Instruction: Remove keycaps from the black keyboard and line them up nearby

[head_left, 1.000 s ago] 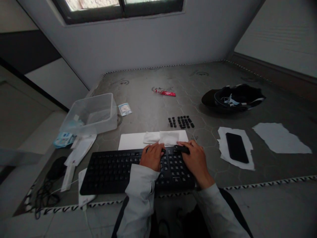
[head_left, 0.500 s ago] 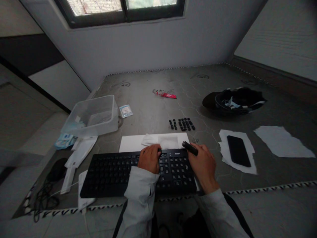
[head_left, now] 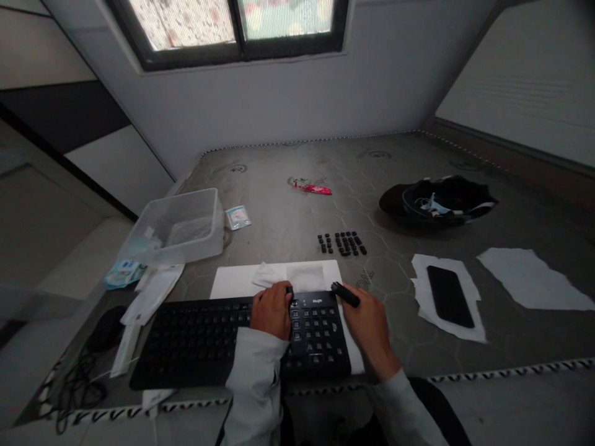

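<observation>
A black keyboard (head_left: 195,341) lies across the front of the table, partly over white paper (head_left: 232,275). Its number pad at the right end has bare key sockets without caps. My left hand (head_left: 272,310) rests on the keyboard just left of that pad, fingers curled around a small black piece that looks like a keycap (head_left: 289,290). My right hand (head_left: 369,322) is at the keyboard's right edge, gripping a short black stick-like tool (head_left: 346,294) with a metallic tip pointing up and left. Loose black keycaps (head_left: 344,244) sit in rows behind the paper.
At left stand a clear plastic box (head_left: 186,241), a blue-and-white packet (head_left: 123,272) and a mouse (head_left: 106,328) with its cable. A small sachet (head_left: 238,217) and red wrapper (head_left: 313,188) lie farther back. Rightward are a cap (head_left: 432,204), a phone (head_left: 450,296) on paper and another sheet (head_left: 534,279).
The keyboard and the white paper have slid somewhat left, with both hands moving along. My view has tilted up slightly. Each hand keeps its hold.
</observation>
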`<action>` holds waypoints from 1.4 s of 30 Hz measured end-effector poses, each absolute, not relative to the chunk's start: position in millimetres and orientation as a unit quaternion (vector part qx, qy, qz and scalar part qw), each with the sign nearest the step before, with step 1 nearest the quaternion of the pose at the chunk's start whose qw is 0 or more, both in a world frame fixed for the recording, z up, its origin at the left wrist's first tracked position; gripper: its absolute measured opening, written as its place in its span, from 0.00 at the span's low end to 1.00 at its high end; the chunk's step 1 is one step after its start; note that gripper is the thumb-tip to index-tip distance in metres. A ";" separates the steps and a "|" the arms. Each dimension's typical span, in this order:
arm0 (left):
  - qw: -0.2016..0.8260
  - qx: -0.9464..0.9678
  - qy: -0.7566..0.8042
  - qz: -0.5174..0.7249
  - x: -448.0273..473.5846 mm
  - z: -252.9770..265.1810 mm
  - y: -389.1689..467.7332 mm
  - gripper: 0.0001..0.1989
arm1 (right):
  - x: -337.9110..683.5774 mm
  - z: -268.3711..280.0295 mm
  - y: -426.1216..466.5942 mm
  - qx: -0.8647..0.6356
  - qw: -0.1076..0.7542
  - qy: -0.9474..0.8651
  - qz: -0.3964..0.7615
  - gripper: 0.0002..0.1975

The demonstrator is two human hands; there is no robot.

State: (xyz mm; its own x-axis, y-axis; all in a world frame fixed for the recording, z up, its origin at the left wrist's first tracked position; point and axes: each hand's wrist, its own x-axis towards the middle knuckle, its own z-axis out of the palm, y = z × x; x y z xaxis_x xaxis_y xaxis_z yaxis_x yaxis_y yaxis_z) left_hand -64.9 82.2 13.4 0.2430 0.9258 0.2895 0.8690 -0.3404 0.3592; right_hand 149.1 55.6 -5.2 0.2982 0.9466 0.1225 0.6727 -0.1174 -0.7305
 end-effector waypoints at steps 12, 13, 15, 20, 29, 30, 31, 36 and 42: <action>0.053 0.773 0.576 0.262 -76.6 5.0 90.0 0.12 | 137.8 0.1 54.0 -0.718 0.304 -0.610 0.138 0.16; 0.053 0.769 0.577 0.272 -77.3 3.9 90.8 0.12 | 138.0 1.3 53.7 -0.717 0.301 -0.614 0.135 0.16; 0.052 0.760 0.578 0.291 -78.6 1.6 92.3 0.13 | 138.4 2.6 53.6 -0.710 0.309 -0.619 0.132 0.16; 0.037 0.764 0.572 0.296 -79.6 1.1 94.3 0.13 | 141.0 -1.9 56.5 -0.699 0.323 -0.623 0.142 0.16; 0.069 0.794 0.494 0.346 -67.1 18.7 85.5 0.12 | 132.4 7.7 54.7 -0.631 0.416 -0.645 0.113 0.15; 0.073 0.795 0.488 0.353 -64.3 19.7 84.4 0.12 | 131.2 10.3 53.3 -0.607 0.421 -0.664 0.113 0.14; 0.078 0.793 0.486 0.359 -61.5 20.3 83.3 0.12 | 130.4 12.2 52.1 -0.586 0.423 -0.682 0.114 0.13; 0.099 0.801 0.458 0.372 -51.5 22.5 78.9 0.09 | 128.7 13.3 50.0 -0.534 0.424 -0.721 0.123 0.13; 0.093 0.824 0.408 0.382 -50.8 29.6 78.0 0.09 | 127.8 8.4 51.7 -0.533 0.448 -0.707 0.125 0.11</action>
State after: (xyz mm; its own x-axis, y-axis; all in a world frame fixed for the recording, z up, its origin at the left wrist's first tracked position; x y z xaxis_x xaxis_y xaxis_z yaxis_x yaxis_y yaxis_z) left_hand -50.8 78.0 29.6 0.3750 0.7444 0.5525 0.6017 -0.6488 0.4658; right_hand 127.8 51.7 8.4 -0.0317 0.8659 0.4992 0.6413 0.4007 -0.6544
